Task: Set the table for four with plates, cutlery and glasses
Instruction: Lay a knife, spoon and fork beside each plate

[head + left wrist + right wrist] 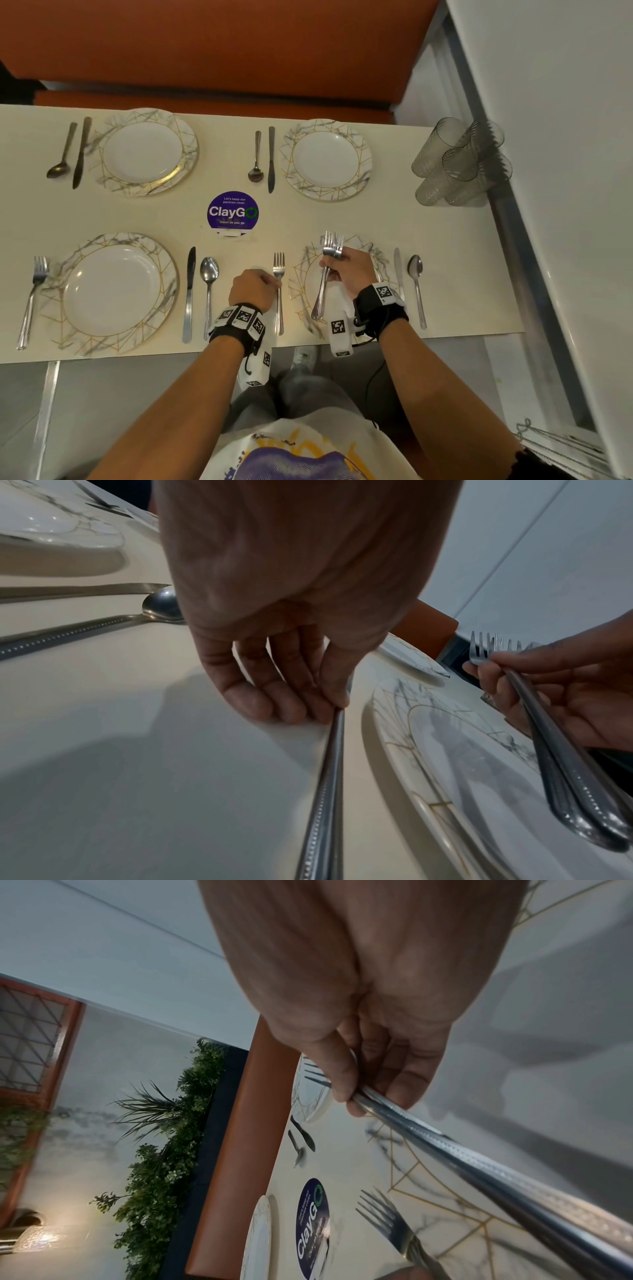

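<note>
2 forks [329,260] in right hand [346,270], above near-right plate [301,305]

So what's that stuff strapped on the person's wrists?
Each bare forearm wears a black wrist strap. The left wrist band carries a row of white tiles printed with black square codes, and a white box with more codes hangs beneath it. The right wrist band has one such tile, a white coded box at its side and a thin black cable trailing down. No sleeves reach the wrists.

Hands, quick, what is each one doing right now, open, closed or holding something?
Left hand: fingertips pinch the fork lying on the table beside the near-right plate.
Right hand: grips a bundle of forks above that plate.
</note>
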Demonstrator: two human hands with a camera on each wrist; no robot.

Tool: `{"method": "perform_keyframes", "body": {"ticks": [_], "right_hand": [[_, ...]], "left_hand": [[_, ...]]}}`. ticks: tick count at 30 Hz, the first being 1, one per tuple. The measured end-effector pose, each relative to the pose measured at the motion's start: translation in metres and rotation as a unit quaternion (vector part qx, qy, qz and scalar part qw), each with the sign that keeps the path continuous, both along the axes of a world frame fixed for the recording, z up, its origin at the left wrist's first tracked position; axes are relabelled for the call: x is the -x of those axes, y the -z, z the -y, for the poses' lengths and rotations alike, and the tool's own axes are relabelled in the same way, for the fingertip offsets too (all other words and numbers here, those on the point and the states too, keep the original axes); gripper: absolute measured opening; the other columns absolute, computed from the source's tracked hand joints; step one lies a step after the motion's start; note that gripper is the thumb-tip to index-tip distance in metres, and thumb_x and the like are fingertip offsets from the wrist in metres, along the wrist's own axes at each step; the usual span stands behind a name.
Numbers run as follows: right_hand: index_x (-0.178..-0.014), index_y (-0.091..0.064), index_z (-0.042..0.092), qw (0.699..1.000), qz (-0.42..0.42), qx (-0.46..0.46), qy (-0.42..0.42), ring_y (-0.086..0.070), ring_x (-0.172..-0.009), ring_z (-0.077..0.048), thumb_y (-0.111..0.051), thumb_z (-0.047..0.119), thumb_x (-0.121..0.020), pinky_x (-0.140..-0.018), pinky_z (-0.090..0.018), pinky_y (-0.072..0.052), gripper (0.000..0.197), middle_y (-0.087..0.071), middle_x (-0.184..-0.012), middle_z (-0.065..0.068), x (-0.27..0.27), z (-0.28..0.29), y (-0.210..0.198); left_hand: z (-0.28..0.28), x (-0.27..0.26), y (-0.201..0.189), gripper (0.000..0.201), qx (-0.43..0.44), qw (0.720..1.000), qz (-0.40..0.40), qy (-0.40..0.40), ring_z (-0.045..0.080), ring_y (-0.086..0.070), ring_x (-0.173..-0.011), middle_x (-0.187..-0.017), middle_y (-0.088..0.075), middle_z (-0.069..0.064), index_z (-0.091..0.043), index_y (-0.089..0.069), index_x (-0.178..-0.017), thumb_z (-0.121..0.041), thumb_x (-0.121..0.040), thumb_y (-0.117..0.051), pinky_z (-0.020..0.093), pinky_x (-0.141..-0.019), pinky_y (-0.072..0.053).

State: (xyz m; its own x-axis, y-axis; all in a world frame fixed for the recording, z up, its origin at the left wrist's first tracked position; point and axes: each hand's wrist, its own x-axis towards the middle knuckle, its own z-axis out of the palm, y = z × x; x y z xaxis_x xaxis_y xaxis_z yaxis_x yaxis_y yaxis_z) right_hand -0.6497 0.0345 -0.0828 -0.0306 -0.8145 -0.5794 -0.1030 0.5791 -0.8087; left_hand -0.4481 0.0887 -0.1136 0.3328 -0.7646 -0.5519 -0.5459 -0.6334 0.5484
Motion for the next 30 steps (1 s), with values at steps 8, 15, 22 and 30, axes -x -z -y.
{"method": "perform_keyframes", "body": {"ticks": [8, 15, 22, 30], "right_hand": [[-0.092, -0.074, 0.015, 1.000, -0.006, 0.001, -0.007, -0.067, -0.078, -0.027, -0.068, 0.000, -0.089, -0.068, -0.035, -0.056, 0.016, -0.076, -0.085, -0.013, -0.003, 0.000, 0.000], [-0.100, -0.073, 0.008, 0.999, 0.053, 0.002, 0.003, -0.069, -0.075, -0.024, -0.065, -0.004, -0.089, -0.066, -0.033, -0.058, 0.017, -0.073, -0.086, -0.014, -0.031, 0.006, -0.022], [-0.087, -0.073, 0.001, 0.998, 0.057, 0.012, 0.010, -0.067, -0.064, -0.029, -0.069, -0.001, -0.088, -0.066, -0.038, -0.059, 0.005, -0.069, -0.075, -0.017, -0.048, 0.013, -0.041], [-0.090, -0.075, 0.004, 0.988, -0.083, 0.111, -0.065, -0.065, -0.058, -0.017, -0.075, 0.015, -0.083, -0.058, -0.034, -0.052, 0.012, -0.074, -0.078, -0.014, -0.061, 0.008, -0.057]], "left_hand": [[-0.001, -0.005, -0.015, 0.021, 0.036, 0.999, 0.012, -0.003, 0.020, -0.064, -0.081, -0.088, -0.072, 0.001, -0.016, -0.072, -0.092, -0.035, -0.098, -0.065, 0.030, -0.074, -0.048], [0.013, 0.009, -0.053, 0.027, 0.060, 0.971, -0.217, 0.082, 0.011, -0.072, -0.092, -0.099, -0.077, -0.005, -0.020, -0.075, -0.111, -0.043, -0.099, -0.064, 0.026, -0.081, -0.055], [0.007, -0.009, -0.063, 0.014, 0.065, 0.953, -0.289, 0.065, 0.010, -0.066, -0.057, -0.086, -0.078, 0.008, -0.009, -0.077, -0.107, -0.008, -0.099, -0.066, 0.025, -0.055, -0.050], [-0.004, -0.038, -0.072, 0.023, 0.062, 0.940, -0.321, 0.100, 0.025, -0.076, -0.077, -0.096, -0.075, 0.014, -0.016, -0.076, -0.114, -0.011, -0.105, -0.055, 0.031, -0.060, -0.056]]}}
